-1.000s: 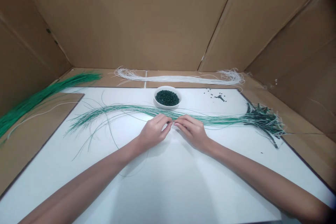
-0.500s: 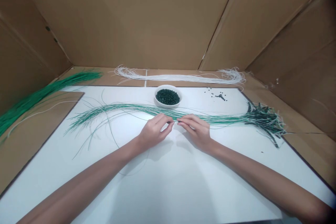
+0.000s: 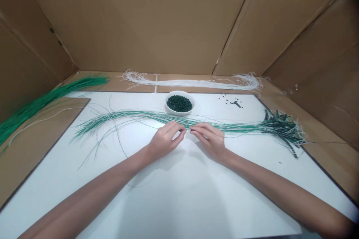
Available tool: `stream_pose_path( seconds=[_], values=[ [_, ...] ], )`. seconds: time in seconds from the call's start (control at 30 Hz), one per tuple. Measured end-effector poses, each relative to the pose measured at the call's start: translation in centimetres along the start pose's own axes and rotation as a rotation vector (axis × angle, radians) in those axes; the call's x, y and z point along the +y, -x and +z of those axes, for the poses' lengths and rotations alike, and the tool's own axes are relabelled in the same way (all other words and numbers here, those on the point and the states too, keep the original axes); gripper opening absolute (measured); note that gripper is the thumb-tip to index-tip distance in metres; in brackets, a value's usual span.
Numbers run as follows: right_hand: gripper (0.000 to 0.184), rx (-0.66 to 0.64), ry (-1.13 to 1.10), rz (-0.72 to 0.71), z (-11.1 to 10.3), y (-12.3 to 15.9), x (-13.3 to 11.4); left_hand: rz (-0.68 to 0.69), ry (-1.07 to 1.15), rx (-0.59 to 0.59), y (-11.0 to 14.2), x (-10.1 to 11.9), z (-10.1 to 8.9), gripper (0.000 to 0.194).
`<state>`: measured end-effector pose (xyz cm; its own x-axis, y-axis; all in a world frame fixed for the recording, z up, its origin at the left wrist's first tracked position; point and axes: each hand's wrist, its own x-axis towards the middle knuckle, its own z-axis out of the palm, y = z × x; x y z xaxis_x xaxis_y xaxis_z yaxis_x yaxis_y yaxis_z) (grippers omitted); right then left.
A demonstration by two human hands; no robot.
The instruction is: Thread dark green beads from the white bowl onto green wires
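My left hand (image 3: 169,140) is pinched closed at the middle of the table. A thin green string (image 3: 121,142) loops past the left forearm and appears to lead into these fingers; a dark speck shows at the fingertips. Just to the right, my right hand (image 3: 209,138) pinches what looks like a tiny dark green bead (image 3: 192,128). A small gap separates the two sets of fingertips. Behind them lies a long bundle of green strings (image 3: 134,113), its right end carrying a cluster of strung dark beads (image 3: 283,127). Beyond the bundle stands a white bowl (image 3: 179,113) of dark green beads (image 3: 179,103).
Loose beads (image 3: 236,103) are scattered on the white tabletop (image 3: 174,201) right of the bowl. A white string bundle (image 3: 193,83) lies along the back, and a thick green bundle (image 3: 42,102) at the left. Cardboard walls (image 3: 140,18) enclose the table's back and sides.
Almost nothing differs. Both hands keep their pinched pose in the same place, with only a very slight shift at the right fingertips.
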<state>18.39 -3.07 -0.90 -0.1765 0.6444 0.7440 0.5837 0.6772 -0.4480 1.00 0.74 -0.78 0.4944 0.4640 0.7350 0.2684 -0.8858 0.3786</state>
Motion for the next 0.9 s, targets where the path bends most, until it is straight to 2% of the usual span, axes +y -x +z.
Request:
stream_pose_path(
  seconds=[0.3, 0.53, 0.9],
  values=[
    [0.018, -0.035, -0.008, -0.011, 0.03, -0.04, -0.01, 0.008, 0.021, -0.062, 0.03, -0.09, -0.03, 0.009],
    [0.023, -0.085, -0.043, -0.022, 0.08, 0.23, 0.26, 0.011, 0.014, -0.037, 0.13, -0.17, 0.09, 0.010],
    [0.021, -0.067, -0.050, 0.043, 0.25, 0.35, 0.22, -0.007, 0.047, -0.039, 0.14, -0.14, 0.03, 0.009]
  ],
)
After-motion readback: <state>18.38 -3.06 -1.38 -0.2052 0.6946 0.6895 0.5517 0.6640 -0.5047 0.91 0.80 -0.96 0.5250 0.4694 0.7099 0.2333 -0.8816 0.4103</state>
